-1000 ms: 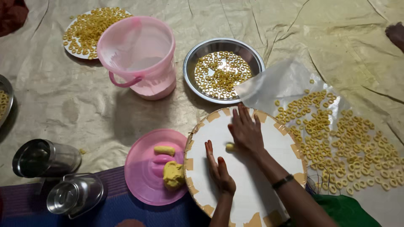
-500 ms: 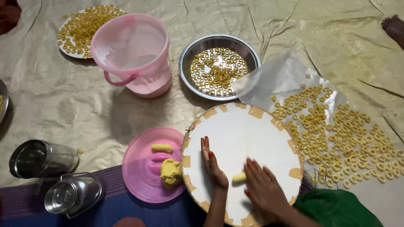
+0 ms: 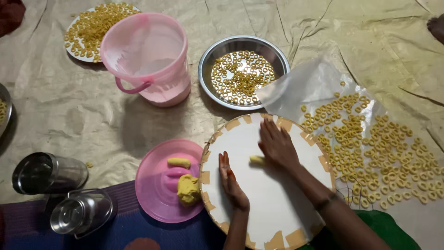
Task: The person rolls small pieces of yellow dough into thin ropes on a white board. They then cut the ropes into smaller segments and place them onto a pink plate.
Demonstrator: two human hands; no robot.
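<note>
**Rolling dough on a round board**

Here, the right hand (image 3: 277, 144) lies flat with its fingers spread wide, pressing on a small piece of yellow dough (image 3: 257, 160). Only the left end of the dough peeks out from under the palm. It looks like a short roll, and its long side runs left to right across the picture. It sits near the middle of the round white board (image 3: 259, 199) in the lower middle of the frame. The board is smooth, with tan tape patches all around its edge.

The left hand (image 3: 231, 183) rests flat on the left part of the board with its fingers straight and close together. It holds nothing.

Just left of the board is a shiny pink plate (image 3: 155, 192) with a soft yellow lump (image 3: 188, 189) and a small roll (image 3: 178, 162) on it. Above the board is a round steel bowl (image 3: 210, 60) with little dough rings inside. To the right, many more rings lie on a clear plastic sheet (image 3: 305, 85). A pink bucket (image 3: 152, 60) stands at the upper left.
</note>
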